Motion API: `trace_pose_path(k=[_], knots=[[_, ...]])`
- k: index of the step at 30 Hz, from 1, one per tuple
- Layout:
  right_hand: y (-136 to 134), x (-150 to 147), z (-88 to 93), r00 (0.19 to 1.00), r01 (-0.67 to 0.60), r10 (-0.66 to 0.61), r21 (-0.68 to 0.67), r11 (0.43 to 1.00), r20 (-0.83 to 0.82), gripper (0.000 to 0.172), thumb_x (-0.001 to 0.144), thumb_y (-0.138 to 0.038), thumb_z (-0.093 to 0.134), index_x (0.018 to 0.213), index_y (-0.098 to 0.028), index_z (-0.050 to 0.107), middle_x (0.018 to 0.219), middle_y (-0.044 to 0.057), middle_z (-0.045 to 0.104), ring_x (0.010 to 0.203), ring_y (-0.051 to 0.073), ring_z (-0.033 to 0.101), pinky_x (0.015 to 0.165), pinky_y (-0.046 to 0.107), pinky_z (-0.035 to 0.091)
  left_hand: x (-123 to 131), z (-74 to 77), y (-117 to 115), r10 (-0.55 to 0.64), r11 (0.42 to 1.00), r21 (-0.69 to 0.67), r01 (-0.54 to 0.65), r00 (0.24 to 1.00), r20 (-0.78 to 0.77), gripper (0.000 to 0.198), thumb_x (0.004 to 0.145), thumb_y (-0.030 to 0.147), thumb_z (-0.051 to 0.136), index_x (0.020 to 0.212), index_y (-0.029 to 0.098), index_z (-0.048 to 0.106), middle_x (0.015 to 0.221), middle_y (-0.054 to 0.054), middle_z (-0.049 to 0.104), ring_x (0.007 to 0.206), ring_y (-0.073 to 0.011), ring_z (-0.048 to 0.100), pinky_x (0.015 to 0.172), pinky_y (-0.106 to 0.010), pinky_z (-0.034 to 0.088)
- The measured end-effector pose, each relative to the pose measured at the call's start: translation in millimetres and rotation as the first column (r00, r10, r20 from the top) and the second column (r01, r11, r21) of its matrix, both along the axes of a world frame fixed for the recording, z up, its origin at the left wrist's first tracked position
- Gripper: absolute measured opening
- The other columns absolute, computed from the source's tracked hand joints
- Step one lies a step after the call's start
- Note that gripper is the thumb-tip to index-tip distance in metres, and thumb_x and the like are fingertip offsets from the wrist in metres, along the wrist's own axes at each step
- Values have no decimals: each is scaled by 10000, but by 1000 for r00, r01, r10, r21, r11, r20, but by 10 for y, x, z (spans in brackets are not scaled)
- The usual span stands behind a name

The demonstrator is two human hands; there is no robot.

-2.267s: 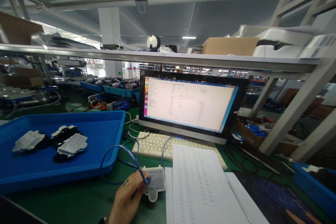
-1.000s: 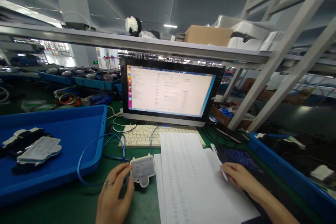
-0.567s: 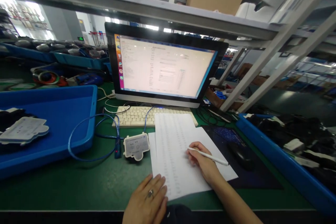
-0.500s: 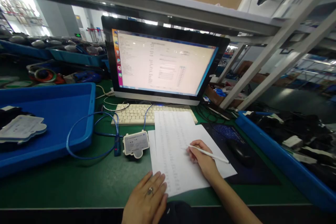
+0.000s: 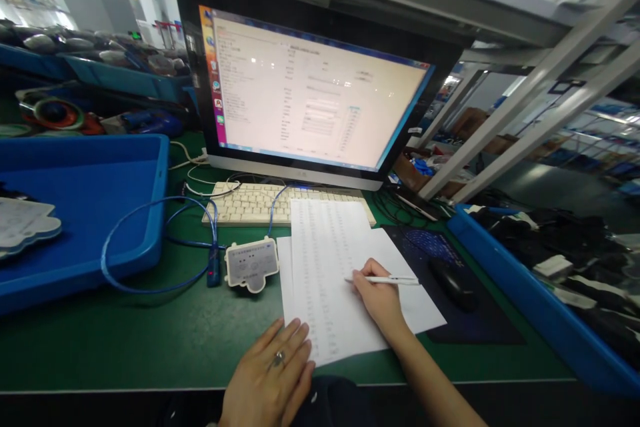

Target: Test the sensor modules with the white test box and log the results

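My right hand (image 5: 377,300) grips a white pen (image 5: 385,279) with its tip on a printed sheet of paper (image 5: 325,260) in front of me. My left hand (image 5: 273,377) lies flat, fingers stretched out, on the sheet's near left corner; a ring is on one finger. A small white module (image 5: 250,265) lies on the green mat left of the paper, joined to a blue cable (image 5: 150,240). Neither hand touches it.
A lit monitor (image 5: 315,93) stands behind a white keyboard (image 5: 250,203). A blue tray (image 5: 90,200) at left holds a white module (image 5: 25,223). A black mouse (image 5: 453,283) sits on a dark pad. A blue bin (image 5: 505,287) of parts is at right.
My left hand let go of the white module and came down flat on the paper's corner. My right hand took up the pen and set its tip on the sheet. The view tilted downward.
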State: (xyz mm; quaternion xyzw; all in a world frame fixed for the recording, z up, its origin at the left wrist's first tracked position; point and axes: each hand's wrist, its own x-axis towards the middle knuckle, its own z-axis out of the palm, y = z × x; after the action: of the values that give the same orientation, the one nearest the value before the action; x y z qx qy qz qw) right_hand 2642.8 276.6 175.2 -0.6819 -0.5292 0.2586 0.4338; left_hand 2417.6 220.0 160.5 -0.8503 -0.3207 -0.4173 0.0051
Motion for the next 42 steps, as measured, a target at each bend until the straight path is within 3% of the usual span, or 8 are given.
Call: trace_pose_path(k=[12, 42], knots=[[-14, -9, 16, 997, -45, 48, -36, 998, 66, 268, 746, -332, 523, 533, -229, 398, 454, -40, 477, 470, 142, 445, 498, 273, 354, 14, 10, -17, 6, 1000, -29, -5, 1000, 7, 188, 840, 153, 510, 954, 154, 660, 1012, -46, 705, 988, -167, 647, 933, -316, 510], [-3, -21, 37, 995, 7, -8, 10, 1000, 104, 256, 710, -309, 504, 510, -235, 361, 440, -51, 413, 463, 135, 401, 488, 276, 322, 6, 39, -14, 1, 1000, -31, -1, 1000, 18, 197, 836, 146, 504, 953, 154, 662, 1001, -39, 708, 966, -166, 656, 929, -318, 512]])
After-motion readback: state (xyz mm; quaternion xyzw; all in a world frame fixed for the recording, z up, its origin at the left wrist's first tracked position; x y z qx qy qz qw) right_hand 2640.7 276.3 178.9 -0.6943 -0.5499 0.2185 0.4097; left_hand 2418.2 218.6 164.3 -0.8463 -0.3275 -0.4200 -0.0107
